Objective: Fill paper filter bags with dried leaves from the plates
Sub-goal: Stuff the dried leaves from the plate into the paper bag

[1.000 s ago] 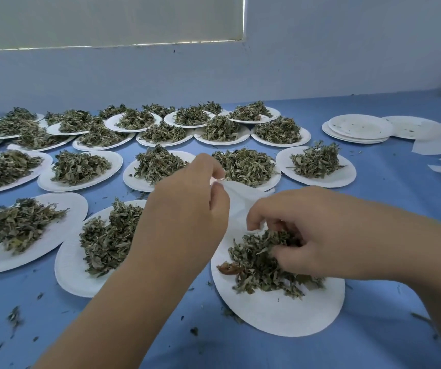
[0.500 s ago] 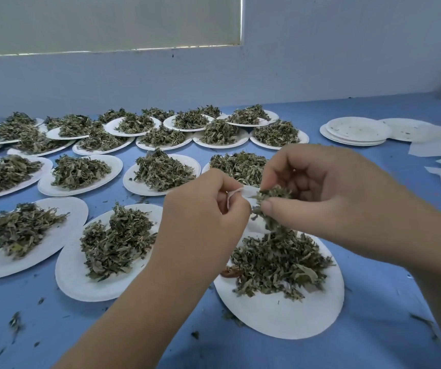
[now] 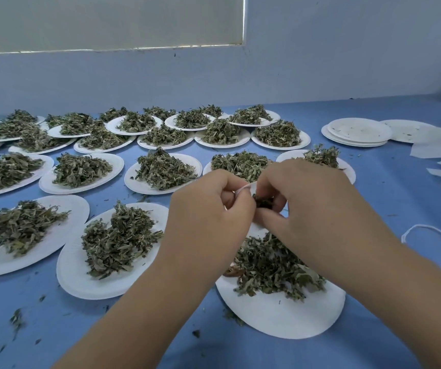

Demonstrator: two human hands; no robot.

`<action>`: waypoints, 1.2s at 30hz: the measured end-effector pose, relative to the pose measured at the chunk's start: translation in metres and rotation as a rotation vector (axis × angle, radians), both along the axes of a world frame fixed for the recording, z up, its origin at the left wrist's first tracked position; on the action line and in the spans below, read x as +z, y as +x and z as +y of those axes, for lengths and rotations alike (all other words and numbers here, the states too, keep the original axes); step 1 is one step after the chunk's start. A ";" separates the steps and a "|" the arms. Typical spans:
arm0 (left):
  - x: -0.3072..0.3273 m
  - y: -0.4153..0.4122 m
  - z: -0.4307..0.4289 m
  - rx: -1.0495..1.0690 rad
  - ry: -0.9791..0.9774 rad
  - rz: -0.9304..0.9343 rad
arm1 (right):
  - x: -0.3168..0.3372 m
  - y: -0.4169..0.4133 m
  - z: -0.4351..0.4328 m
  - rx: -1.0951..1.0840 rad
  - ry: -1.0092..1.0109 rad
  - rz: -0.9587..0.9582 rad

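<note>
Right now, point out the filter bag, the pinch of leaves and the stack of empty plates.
filter bag point(image 3: 244, 187), head view, its white upper edge.
pinch of leaves point(image 3: 262, 202), head view, the dark clump's middle.
stack of empty plates point(image 3: 359, 130), head view, top plate's bare face.

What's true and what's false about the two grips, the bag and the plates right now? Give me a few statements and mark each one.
1. The left-hand grip pinches the paper bag. True.
2. The right-hand grip is empty. False: it holds a pinch of leaves right beside the bag.
3. A stack of empty plates sits far right on the table. True.
4. The plate under both grips is bare. False: the nearest plate holds a heap of leaves.
5. The table is red. False: it is blue.
</note>
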State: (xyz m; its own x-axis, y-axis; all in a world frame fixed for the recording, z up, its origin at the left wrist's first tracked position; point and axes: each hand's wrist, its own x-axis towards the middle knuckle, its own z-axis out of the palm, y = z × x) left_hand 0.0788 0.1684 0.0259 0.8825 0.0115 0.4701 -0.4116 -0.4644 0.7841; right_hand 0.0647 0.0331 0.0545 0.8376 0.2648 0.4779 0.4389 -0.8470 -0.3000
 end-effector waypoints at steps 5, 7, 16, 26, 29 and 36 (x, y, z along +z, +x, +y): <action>0.002 0.001 0.004 -0.020 -0.017 0.027 | -0.002 0.002 -0.003 0.133 0.016 0.021; 0.005 0.001 0.006 -0.031 -0.022 0.022 | -0.003 0.002 -0.006 0.147 0.110 -0.006; 0.012 0.005 0.004 -0.084 0.068 0.013 | -0.010 0.008 -0.004 0.132 0.177 -0.150; 0.006 0.006 0.003 -0.124 -0.021 0.078 | -0.011 0.015 -0.009 0.251 0.081 -0.130; 0.004 0.009 0.010 -0.093 -0.028 0.066 | -0.009 0.017 -0.017 0.293 0.158 -0.130; 0.004 0.014 0.024 -0.024 -0.134 0.050 | -0.005 0.013 -0.024 0.289 0.243 -0.113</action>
